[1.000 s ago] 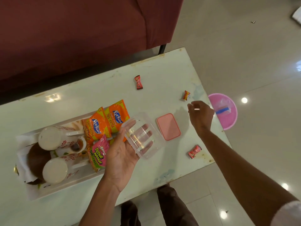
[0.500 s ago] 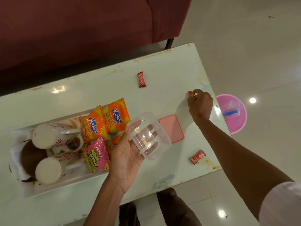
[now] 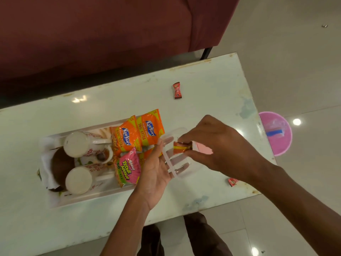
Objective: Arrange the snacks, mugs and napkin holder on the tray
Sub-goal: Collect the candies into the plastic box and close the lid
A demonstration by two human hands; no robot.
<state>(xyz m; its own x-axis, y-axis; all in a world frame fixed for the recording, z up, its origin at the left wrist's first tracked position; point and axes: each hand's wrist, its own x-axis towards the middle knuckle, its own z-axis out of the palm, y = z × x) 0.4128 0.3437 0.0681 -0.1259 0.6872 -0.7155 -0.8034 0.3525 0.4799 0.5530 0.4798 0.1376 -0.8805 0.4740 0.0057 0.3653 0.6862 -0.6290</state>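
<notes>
My left hand (image 3: pixel 154 168) holds a clear plastic box (image 3: pixel 181 164) from below, just right of the white tray (image 3: pixel 88 197). My right hand (image 3: pixel 212 145) pinches an orange wrapped candy (image 3: pixel 181 146) over the box's open top. On the tray lie two white mugs (image 3: pixel 77 144) (image 3: pixel 79 180) on their sides, two orange Kurkure packets (image 3: pixel 137 133), a pink Bingo packet (image 3: pixel 127 169) and a dark brown round object (image 3: pixel 60 163). The box's pink lid (image 3: pixel 203 148) lies on the table, mostly hidden by my right hand.
A red candy (image 3: pixel 177 90) lies on the pale table (image 3: pixel 212 89) toward the far edge; another red candy (image 3: pixel 232 181) sits near the front right corner. A maroon sofa (image 3: pixel 110 34) stands behind the table. A pink round dish (image 3: pixel 276 133) sits on the floor at right.
My right hand picked the orange candy off the table's right edge and carried it left to over the clear box. My left hand kept holding the box.
</notes>
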